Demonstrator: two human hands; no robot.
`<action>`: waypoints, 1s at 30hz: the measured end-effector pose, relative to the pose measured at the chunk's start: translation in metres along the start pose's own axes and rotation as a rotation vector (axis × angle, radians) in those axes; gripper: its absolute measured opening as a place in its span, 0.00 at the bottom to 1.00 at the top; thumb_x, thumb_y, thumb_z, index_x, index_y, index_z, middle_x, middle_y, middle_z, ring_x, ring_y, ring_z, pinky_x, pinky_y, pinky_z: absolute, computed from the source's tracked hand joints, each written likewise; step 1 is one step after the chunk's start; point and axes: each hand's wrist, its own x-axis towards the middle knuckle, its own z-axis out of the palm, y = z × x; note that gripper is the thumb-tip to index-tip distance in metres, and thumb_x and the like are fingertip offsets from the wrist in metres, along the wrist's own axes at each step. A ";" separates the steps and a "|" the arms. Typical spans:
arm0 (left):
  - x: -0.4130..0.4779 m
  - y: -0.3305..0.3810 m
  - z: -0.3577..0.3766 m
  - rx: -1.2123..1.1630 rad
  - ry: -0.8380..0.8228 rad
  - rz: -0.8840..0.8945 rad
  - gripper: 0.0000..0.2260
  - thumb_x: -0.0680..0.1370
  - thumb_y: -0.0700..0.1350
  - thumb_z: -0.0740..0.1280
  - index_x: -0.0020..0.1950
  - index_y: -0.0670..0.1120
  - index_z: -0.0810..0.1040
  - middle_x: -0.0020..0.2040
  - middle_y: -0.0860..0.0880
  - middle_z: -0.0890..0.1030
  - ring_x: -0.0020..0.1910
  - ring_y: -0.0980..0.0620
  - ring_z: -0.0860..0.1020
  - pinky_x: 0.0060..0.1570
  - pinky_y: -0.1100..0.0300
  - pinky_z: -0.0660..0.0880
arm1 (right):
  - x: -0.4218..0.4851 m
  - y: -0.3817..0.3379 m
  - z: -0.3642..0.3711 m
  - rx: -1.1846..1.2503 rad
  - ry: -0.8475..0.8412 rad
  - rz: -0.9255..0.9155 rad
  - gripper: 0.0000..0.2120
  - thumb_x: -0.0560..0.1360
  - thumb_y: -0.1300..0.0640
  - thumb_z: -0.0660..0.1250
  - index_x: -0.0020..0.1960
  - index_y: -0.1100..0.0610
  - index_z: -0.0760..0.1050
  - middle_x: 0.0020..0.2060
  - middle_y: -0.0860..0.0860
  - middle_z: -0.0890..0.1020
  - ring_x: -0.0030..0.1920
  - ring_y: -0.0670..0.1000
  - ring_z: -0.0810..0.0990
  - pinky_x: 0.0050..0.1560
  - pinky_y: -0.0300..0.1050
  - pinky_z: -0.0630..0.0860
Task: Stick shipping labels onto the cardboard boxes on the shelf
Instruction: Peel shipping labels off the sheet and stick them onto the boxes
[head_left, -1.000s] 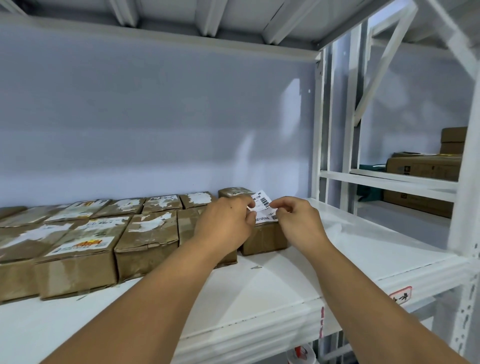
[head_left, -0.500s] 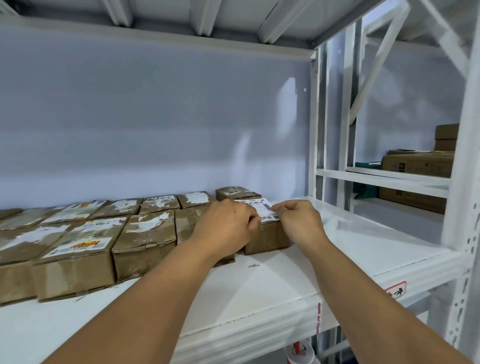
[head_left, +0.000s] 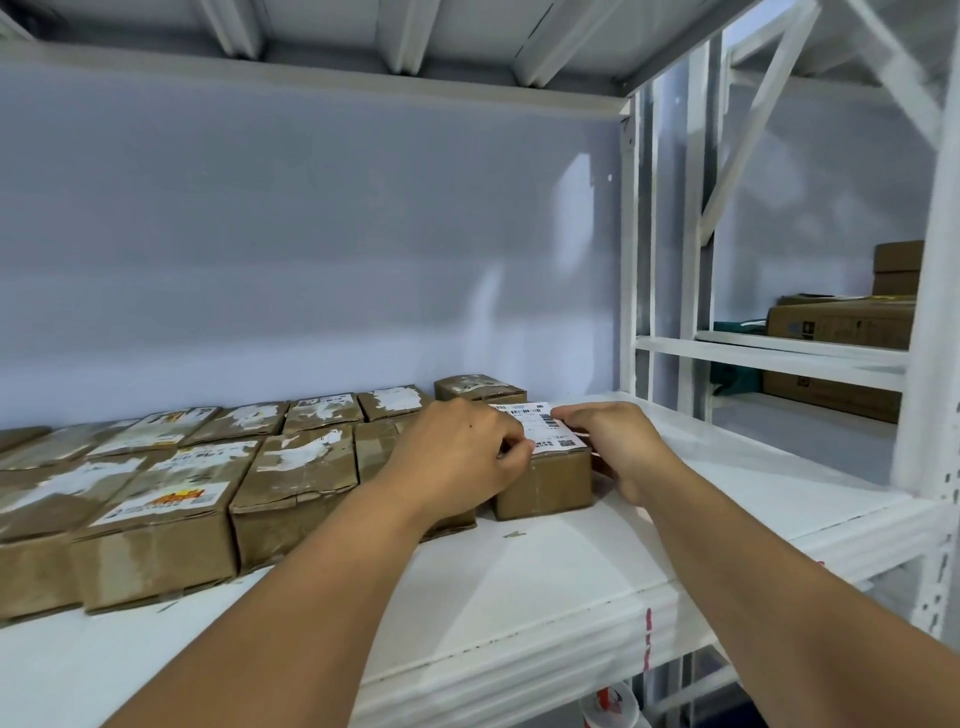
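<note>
Label (head_left: 543, 428) lies flat on top of box (head_left: 545, 480), the rightmost box in the front row on the white shelf (head_left: 519, 587); barcode end points to the back. Left hand (head_left: 462, 460) is at the label's near-left corner; fingers curled together, thumb and fingertips pinching that corner against the box top. Right hand (head_left: 615, 449) is at the box's right side; fingers together, only lightly bent, lying along the label's right edge; thumb hidden, so can't tell if it grips the box. Other boxes (head_left: 291, 467) sit in two rows to the left, touching side by side, with torn white patches on top; one small box (head_left: 478, 387) sits just behind. Bigger cartons (head_left: 839, 322) sit on the next rack (head_left: 769, 358) to the right.
</note>
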 end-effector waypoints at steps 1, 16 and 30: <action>0.000 0.000 0.000 -0.003 -0.006 0.004 0.18 0.76 0.56 0.54 0.43 0.49 0.80 0.40 0.51 0.82 0.39 0.51 0.77 0.40 0.55 0.75 | 0.002 -0.001 -0.001 -0.004 -0.034 0.011 0.08 0.74 0.63 0.66 0.49 0.60 0.82 0.45 0.56 0.85 0.39 0.53 0.80 0.35 0.38 0.72; -0.001 0.005 -0.004 -0.016 0.014 -0.022 0.13 0.77 0.55 0.58 0.46 0.52 0.80 0.45 0.53 0.82 0.43 0.52 0.78 0.39 0.59 0.70 | 0.023 0.004 0.002 -0.215 0.013 -0.202 0.09 0.77 0.60 0.63 0.55 0.55 0.79 0.49 0.55 0.83 0.45 0.51 0.80 0.46 0.41 0.75; -0.004 0.015 -0.002 -0.104 -0.028 0.050 0.15 0.76 0.57 0.58 0.58 0.55 0.78 0.55 0.53 0.81 0.55 0.51 0.77 0.51 0.56 0.74 | 0.025 -0.041 0.019 -0.687 -0.409 -0.283 0.12 0.76 0.67 0.62 0.55 0.60 0.80 0.53 0.54 0.83 0.55 0.48 0.79 0.58 0.36 0.71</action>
